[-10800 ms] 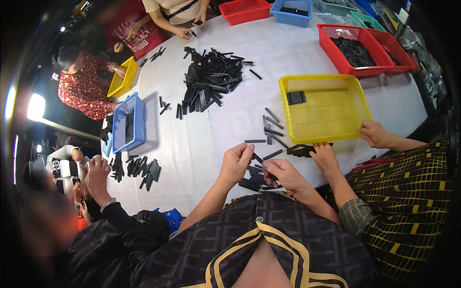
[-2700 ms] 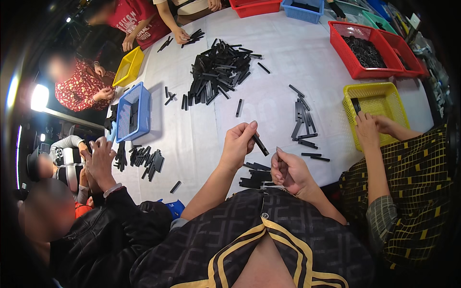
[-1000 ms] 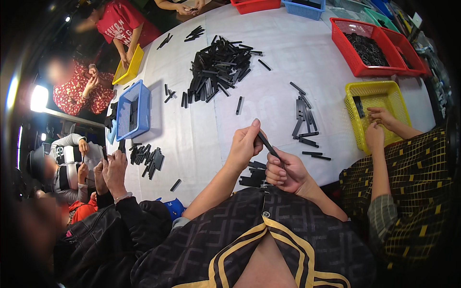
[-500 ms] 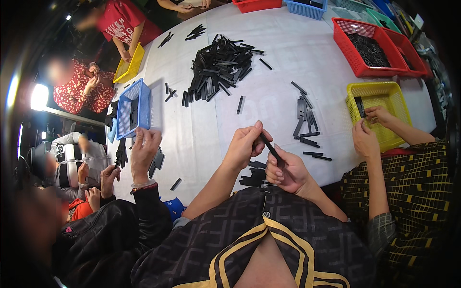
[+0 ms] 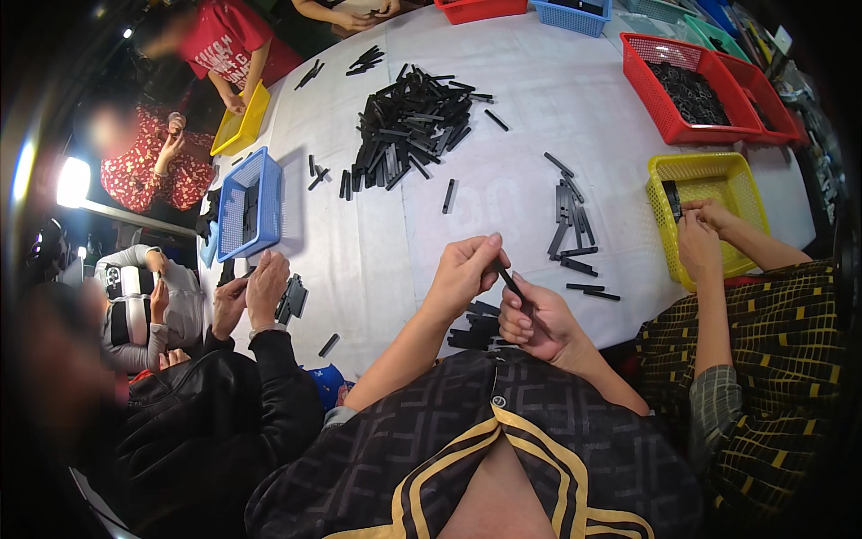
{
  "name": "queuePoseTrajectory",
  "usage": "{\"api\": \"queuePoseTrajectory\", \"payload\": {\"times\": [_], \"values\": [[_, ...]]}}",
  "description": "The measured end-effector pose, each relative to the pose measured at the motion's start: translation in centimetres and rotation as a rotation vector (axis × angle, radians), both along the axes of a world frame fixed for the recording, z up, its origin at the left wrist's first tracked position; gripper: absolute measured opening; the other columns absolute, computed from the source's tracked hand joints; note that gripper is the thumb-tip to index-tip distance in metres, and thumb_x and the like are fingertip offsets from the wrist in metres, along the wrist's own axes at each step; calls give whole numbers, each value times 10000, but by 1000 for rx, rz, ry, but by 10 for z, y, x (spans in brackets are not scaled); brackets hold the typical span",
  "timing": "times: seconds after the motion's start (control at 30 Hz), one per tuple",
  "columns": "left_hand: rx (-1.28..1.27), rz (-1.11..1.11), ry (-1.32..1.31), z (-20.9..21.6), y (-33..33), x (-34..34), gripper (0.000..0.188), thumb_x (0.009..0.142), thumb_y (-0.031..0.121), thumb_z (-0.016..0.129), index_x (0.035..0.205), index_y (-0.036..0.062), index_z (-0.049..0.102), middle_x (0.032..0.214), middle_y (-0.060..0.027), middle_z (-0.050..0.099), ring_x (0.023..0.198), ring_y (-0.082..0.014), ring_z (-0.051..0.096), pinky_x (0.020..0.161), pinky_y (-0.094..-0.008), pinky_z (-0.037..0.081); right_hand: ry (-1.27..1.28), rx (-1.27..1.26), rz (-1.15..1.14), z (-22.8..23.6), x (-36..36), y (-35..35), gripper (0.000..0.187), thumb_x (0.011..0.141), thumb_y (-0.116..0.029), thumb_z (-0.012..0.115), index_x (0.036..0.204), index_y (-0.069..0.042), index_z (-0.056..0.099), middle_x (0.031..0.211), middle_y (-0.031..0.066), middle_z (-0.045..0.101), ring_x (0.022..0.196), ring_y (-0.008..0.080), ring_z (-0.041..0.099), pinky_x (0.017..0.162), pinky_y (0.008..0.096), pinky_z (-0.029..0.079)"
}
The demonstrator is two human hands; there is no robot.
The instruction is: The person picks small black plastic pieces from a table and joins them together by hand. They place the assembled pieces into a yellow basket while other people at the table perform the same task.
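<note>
Head view: pinching narrow black strip [image 5: 509,281] between thumb and finger of left hand [image 5: 462,277]; lower end inside curled fingers of right hand [image 5: 544,323], near loose strips [image 5: 470,336]. Could drop there from loosened pinch.

We've got a black top [image 5: 359,472] with a grey, maze-like line pattern, V-neck edged in gold trim [image 5: 503,415] with black between the bands. One round, shiny button [image 5: 498,402] sits at the V's point. Grey-blue cloth [image 5: 339,416] peeks out by our left elbow; forearms [image 5: 400,364] are bare.
</note>
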State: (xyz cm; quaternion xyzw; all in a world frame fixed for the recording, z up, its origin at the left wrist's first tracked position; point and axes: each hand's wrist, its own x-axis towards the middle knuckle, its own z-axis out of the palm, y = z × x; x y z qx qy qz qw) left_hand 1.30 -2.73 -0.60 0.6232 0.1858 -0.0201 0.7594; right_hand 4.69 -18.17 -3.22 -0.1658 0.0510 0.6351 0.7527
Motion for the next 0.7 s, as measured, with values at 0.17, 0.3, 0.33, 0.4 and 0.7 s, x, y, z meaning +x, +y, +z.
{"api": "queuePoseTrajectory", "payload": {"times": [0.17, 0.3, 0.33, 0.4, 0.7], "values": [[-117, 33, 25, -4, 2, 1, 503, 944, 395, 364, 733, 2, 598, 463, 5, 424, 389, -56, 335, 383, -194, 227, -30, -3, -3, 0, 0, -1, 387, 970, -353, 283, 718, -93, 420, 486, 11, 371, 391, 116, 320, 430, 243, 317], [-79, 0, 37, -4, -1, 3, 511, 948, 400, 352, 739, 5, 600, 466, 3, 425, 384, -56, 335, 373, -194, 217, -12, -12, -11, -2, 2, -2, 385, 968, -353, 291, 716, -93, 421, 485, 12, 374, 389, 116, 324, 428, 244, 317], [-45, -24, 28, -7, -1, 2, 512, 949, 399, 348, 740, 5, 599, 467, 3, 426, 384, -55, 335, 372, -194, 216, -5, -11, -10, -3, 2, -1, 384, 968, -353, 291, 716, -93, 421, 484, 12, 374, 387, 117, 324, 428, 244, 317], [26, -72, 9, -18, 1, 3, 515, 952, 399, 342, 741, 4, 597, 468, 2, 427, 384, -53, 334, 370, -194, 213, 8, -7, -8, -7, 2, -1, 383, 968, -352, 293, 717, -93, 422, 483, 12, 375, 384, 118, 323, 428, 244, 316], [-161, -69, 41, -29, 10, 11, 567, 955, 432, 280, 847, -25, 597, 505, -32, 459, 390, -70, 370, 371, -195, 252, 31, -13, -53, -19, 9, -6, 394, 967, -353, 293, 701, -94, 425, 477, 11, 375, 379, 120, 324, 426, 252, 320]]}}
